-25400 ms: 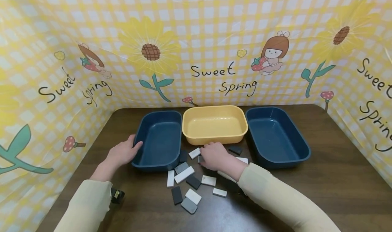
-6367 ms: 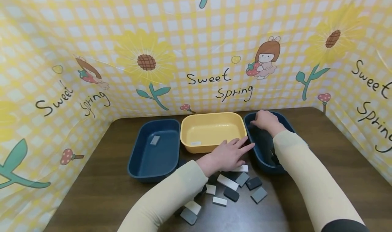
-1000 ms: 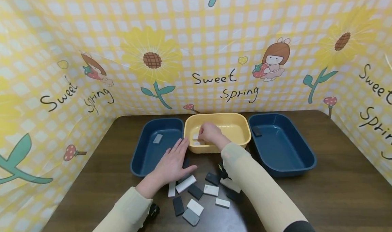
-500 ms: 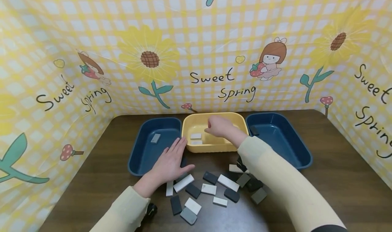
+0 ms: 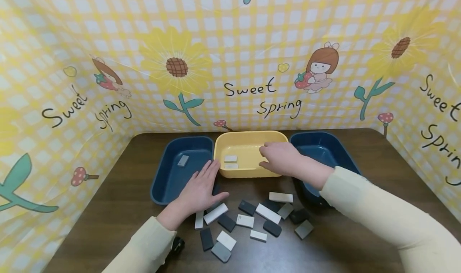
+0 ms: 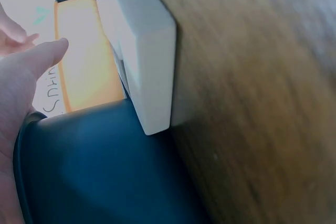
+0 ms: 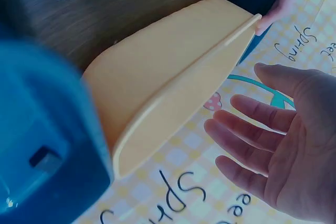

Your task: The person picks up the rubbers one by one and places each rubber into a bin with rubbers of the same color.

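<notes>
Blocks (image 5: pixel 245 221) in white, grey and black lie loosely scattered on the table (image 5: pixel 342 247), in front of the yellow bin (image 5: pixel 245 173). Over the right part of the yellow bin hangs the right hand (image 5: pixel 282 157), its fingers (image 7: pixel 242 132) loosely bent, spread apart and free. Two white blocks (image 5: pixel 230 159) lie at the left end inside the yellow bin, one just in front of the other. Left of the yellow bin stands the left blue bin (image 5: pixel 169 187), with a pale grey block (image 5: pixel 183 161) inside. The left hand (image 5: pixel 197 193) is straight-fingered and relaxed, thumb stretched out, with its fingertips at the yellow bin's near left corner, seemingly touching it. Right of the yellow bin is the right blue bin (image 5: pixel 335 151), partly covered by the right arm; the right wrist view shows a dark block (image 7: pixel 47 160) inside it. Of the scattered pieces, a long white block (image 5: pixel 281 197) is nearest the yellow bin's right front, while a rounded grey block (image 5: pixel 221 252) touching a white block (image 5: pixel 226 240) lies farthest in front.
</notes>
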`<action>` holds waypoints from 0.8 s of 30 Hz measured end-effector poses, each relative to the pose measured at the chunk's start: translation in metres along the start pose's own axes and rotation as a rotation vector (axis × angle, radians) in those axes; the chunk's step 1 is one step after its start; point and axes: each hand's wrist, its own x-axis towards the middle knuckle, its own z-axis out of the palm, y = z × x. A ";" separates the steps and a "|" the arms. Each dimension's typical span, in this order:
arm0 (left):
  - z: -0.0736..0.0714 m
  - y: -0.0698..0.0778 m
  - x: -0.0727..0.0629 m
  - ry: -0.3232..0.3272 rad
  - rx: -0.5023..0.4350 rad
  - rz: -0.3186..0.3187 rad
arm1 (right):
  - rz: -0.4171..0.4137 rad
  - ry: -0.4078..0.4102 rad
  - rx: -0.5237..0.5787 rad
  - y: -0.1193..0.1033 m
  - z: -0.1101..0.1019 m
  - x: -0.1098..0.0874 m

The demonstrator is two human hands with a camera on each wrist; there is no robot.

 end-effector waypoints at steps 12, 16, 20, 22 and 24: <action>0.000 0.000 0.001 -0.003 -0.004 -0.006 | -0.045 0.090 0.013 0.017 0.008 -0.043; 0.000 -0.001 0.002 0.003 -0.002 -0.002 | -0.132 0.072 0.007 0.013 0.022 -0.050; 0.000 -0.001 0.003 0.004 -0.006 -0.001 | -0.182 0.024 -0.005 0.007 0.035 -0.052; 0.000 -0.001 0.003 -0.001 -0.008 -0.003 | -0.175 -0.019 -0.008 0.004 0.040 -0.052; 0.000 0.000 0.002 -0.008 -0.013 -0.005 | -0.158 -0.068 -0.002 0.002 0.046 -0.052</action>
